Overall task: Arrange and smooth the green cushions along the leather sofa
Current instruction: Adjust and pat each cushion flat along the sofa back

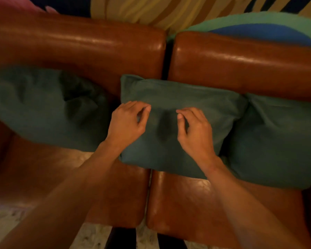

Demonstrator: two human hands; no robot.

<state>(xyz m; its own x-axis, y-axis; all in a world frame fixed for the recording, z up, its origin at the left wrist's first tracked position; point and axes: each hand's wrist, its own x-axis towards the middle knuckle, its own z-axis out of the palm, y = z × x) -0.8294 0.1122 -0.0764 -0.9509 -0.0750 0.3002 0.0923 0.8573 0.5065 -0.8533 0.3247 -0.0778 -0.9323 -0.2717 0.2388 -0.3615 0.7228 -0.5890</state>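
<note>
On the leather sofa [43,177], leaning on its backrest [79,44] in a row of 3: left cushion [43,105], dented; middle cushion [196,97]; right cushion [280,141], touching it. Middle cushion directly under both hands, long axis left to right, over the gap between 2 seat pads [205,203]. Left hand [127,123] and right hand [194,130] equally near, fingers curled on the green fabric; cannot tell if pinching. Probably smoothing outward next.

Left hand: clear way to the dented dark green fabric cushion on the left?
Probably yes: the left hand is on the middle green cushion, right beside the dented dark green cushion, with nothing between them.
</note>
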